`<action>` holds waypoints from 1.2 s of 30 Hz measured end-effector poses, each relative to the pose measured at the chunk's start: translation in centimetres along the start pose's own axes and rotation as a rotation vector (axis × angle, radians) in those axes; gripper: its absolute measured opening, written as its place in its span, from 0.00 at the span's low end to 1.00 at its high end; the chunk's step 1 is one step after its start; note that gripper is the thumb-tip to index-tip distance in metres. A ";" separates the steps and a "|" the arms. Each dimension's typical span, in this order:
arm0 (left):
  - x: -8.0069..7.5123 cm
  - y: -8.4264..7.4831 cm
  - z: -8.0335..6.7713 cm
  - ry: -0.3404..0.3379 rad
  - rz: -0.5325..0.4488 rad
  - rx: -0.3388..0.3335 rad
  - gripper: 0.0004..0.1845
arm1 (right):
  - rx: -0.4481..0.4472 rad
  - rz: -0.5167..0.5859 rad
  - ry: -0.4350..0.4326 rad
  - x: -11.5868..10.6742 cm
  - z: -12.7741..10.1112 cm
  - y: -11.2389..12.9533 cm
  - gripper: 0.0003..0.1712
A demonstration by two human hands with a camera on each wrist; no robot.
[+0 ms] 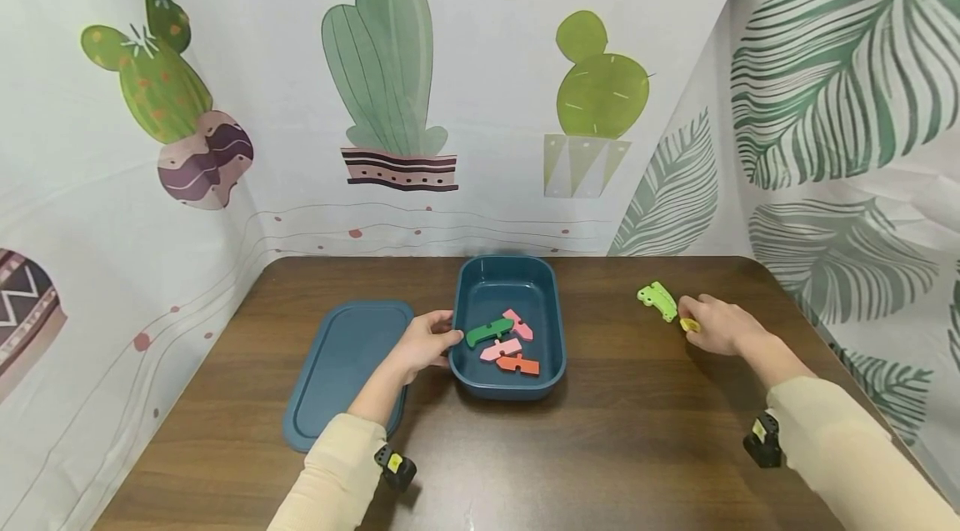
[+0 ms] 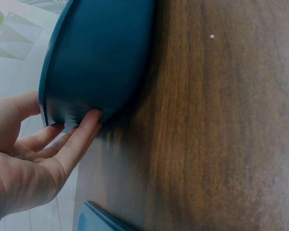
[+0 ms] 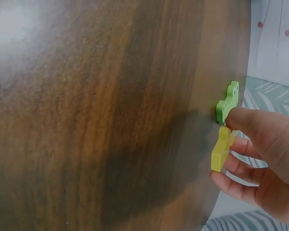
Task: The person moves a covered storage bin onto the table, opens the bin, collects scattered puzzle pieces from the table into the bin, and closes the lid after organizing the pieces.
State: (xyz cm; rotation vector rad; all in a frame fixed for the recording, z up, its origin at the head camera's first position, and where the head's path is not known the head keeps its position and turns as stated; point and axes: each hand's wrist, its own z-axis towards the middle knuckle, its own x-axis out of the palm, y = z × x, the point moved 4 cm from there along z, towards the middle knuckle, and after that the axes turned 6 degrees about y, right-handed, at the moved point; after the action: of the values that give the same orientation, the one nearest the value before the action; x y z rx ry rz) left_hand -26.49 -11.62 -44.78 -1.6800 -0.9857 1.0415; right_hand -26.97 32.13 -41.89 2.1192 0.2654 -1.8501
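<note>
A dark teal tray point(image 1: 551, 323) stands mid-table with a green piece point(image 1: 489, 333), two pink pieces point(image 1: 517, 323) and an orange piece point(image 1: 519, 364) inside. My left hand point(image 1: 429, 341) rests against the tray's left wall point(image 2: 94, 62), fingers point(image 2: 82, 137) fairly straight and touching it. At the right, my right hand point(image 1: 716, 325) pinches a yellow piece point(image 3: 220, 150) between thumb and fingers. A light green piece point(image 1: 657, 301) lies on the table just beyond it, and the thumb point(image 3: 248, 120) touches its edge point(image 3: 227, 103).
The tray's teal lid point(image 1: 345, 368) lies flat left of the tray, partly under my left forearm. The brown table point(image 1: 637, 431) is enclosed by printed cactus and leaf backdrops at the back and both sides.
</note>
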 end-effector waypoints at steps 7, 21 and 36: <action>0.0 0.0 -0.1 0.010 0.003 0.002 0.25 | -0.018 -0.010 -0.014 -0.6 0.4 0.6 0.13; 0.0 0.2 0.0 0.018 0.002 0.013 0.26 | -0.054 -0.046 -0.030 -1.7 1.5 1.7 0.14; 0.0 -0.2 -0.3 0.014 -0.014 0.006 0.25 | -0.071 -0.072 -0.024 -2.0 3.1 3.6 0.14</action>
State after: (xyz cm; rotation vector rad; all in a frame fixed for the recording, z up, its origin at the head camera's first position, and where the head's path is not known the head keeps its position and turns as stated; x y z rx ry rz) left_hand -26.22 -11.67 -44.50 -1.6716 -0.9829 1.0210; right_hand -28.90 27.79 -39.81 2.0646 0.4003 -1.8754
